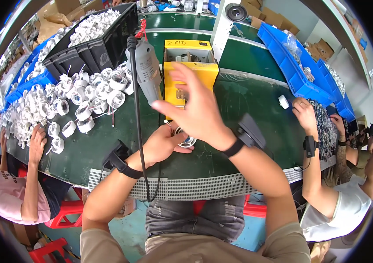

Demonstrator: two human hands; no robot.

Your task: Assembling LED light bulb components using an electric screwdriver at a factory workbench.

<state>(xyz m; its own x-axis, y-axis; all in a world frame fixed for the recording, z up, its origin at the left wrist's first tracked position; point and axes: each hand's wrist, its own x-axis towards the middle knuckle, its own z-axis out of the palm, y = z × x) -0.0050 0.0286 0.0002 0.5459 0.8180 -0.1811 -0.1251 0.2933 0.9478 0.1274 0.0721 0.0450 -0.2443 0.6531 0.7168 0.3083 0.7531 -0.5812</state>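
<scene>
Left hand: we held the white-rimmed round part over the green table | Right hand: spread wide before the yellow box | Progress: we judged this part underway; finished ones in the white heap we could not tell.

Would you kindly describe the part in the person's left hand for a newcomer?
On the green worktable, find the yellow box. Nearer the person, the left hand holds a round, white-rimmed part; unlike the white parts heaped at left, it is held singly.
</scene>
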